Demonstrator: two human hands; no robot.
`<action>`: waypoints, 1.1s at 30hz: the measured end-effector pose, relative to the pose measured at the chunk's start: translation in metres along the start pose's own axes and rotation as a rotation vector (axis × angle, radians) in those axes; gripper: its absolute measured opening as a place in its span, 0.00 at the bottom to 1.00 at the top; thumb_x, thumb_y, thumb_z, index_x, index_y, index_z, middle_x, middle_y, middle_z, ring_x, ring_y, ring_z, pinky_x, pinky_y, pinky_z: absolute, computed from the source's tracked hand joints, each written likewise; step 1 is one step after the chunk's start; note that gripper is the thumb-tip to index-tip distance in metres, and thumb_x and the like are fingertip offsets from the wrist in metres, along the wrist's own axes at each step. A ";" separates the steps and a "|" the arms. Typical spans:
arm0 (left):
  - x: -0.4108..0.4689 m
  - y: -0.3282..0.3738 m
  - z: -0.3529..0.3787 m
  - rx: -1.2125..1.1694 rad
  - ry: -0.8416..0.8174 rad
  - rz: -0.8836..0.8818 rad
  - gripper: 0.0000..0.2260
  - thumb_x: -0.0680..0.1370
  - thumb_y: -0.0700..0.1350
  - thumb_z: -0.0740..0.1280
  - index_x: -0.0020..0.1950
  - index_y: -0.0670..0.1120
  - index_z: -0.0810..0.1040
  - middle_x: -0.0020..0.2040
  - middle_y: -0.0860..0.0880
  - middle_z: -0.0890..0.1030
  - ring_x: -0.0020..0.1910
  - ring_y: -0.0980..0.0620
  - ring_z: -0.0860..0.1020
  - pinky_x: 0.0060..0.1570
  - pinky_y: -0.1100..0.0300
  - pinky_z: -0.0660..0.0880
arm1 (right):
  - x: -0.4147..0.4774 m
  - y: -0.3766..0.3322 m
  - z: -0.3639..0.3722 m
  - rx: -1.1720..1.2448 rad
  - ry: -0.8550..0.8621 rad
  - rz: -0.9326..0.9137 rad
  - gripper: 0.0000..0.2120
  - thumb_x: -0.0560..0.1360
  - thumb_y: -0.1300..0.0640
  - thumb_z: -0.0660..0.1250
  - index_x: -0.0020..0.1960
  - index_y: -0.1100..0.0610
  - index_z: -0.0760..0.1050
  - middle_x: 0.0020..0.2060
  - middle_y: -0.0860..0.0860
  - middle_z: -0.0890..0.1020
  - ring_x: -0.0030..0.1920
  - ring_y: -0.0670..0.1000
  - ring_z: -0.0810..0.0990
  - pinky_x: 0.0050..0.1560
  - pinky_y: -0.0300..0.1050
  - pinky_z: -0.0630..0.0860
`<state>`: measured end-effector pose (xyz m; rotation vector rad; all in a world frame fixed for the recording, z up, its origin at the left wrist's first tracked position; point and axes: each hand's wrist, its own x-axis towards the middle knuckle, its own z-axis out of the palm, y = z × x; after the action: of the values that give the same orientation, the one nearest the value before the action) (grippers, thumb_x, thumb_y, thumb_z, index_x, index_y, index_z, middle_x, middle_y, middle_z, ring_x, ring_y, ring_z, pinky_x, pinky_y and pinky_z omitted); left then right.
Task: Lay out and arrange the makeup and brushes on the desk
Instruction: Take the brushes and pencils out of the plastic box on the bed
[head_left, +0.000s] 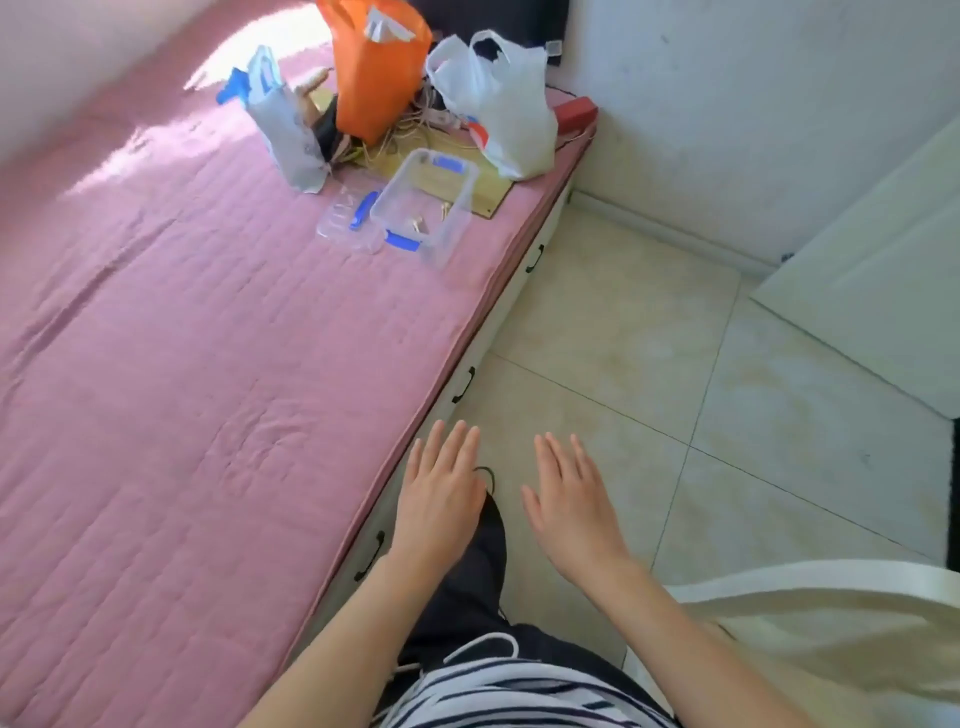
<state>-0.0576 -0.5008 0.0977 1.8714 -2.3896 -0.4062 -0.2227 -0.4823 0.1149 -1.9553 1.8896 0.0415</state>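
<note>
My left hand (441, 493) and my right hand (571, 499) are held out flat in front of me, fingers straight, palms down, holding nothing. They hover over the edge of the pink bed and the tiled floor. Far off on the bed stands a clear plastic box (431, 200) with blue latches, a few small gold-coloured items inside. Its clear lid (348, 215) lies just left of it. No brushes or desk are in view.
A pink quilted bed (182, 364) fills the left. At its far end sit an orange bag (376, 67), a white plastic bag (498, 104), a small grey bag (283, 124) and tangled cords. Tiled floor (675, 364) lies right; a white chair (805, 613) at bottom right.
</note>
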 end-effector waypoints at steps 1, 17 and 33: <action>0.016 0.000 -0.002 0.000 -0.018 0.022 0.26 0.77 0.46 0.66 0.74 0.43 0.66 0.73 0.45 0.67 0.75 0.43 0.61 0.72 0.45 0.61 | 0.010 0.003 -0.005 0.018 0.003 0.033 0.30 0.82 0.46 0.50 0.77 0.58 0.45 0.77 0.54 0.52 0.77 0.57 0.44 0.76 0.51 0.49; 0.262 -0.013 -0.036 0.011 -0.004 0.284 0.22 0.76 0.43 0.68 0.69 0.41 0.71 0.69 0.45 0.73 0.71 0.41 0.67 0.68 0.45 0.67 | 0.184 0.044 -0.090 0.143 0.062 0.313 0.29 0.82 0.49 0.52 0.77 0.59 0.48 0.77 0.55 0.54 0.77 0.58 0.45 0.76 0.52 0.48; 0.406 0.059 -0.021 -0.037 0.048 0.104 0.19 0.74 0.39 0.70 0.64 0.41 0.75 0.63 0.45 0.78 0.65 0.41 0.73 0.64 0.48 0.70 | 0.330 0.155 -0.162 0.081 0.013 0.178 0.28 0.82 0.49 0.52 0.77 0.59 0.49 0.76 0.55 0.55 0.77 0.59 0.47 0.76 0.53 0.51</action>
<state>-0.2109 -0.8823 0.0920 1.7123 -2.4177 -0.3892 -0.3898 -0.8446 0.1193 -1.7347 2.0369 0.0043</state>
